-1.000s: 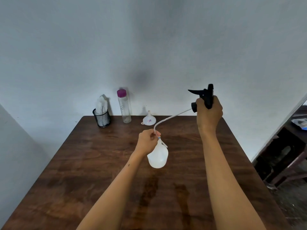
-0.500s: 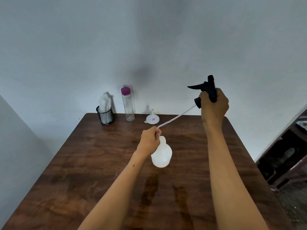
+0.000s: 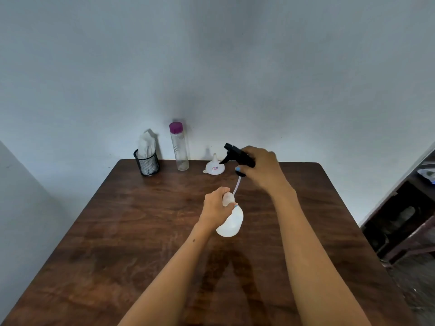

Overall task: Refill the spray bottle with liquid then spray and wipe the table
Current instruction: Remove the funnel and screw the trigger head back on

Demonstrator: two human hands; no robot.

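My left hand (image 3: 215,205) grips the neck of a white spray bottle (image 3: 231,223) that stands on the brown wooden table (image 3: 141,231). My right hand (image 3: 261,168) holds the black trigger head (image 3: 236,154) just above and behind the bottle. Its clear dip tube (image 3: 237,184) hangs down to the bottle's open mouth. A white funnel (image 3: 214,166) lies upside down at the back of the table. Beside it stands a clear bottle with a purple cap (image 3: 179,147).
A black mesh cup (image 3: 147,164) holding white cloth or tissue (image 3: 146,143) stands at the back left by the wall. Dark wooden furniture (image 3: 404,222) stands off the table's right edge. A damp dark patch (image 3: 226,267) marks the table between my forearms.
My right hand has come down and to the left with the trigger head, which is now low over the bottle. The dip tube has swung from a long slant to nearly upright.
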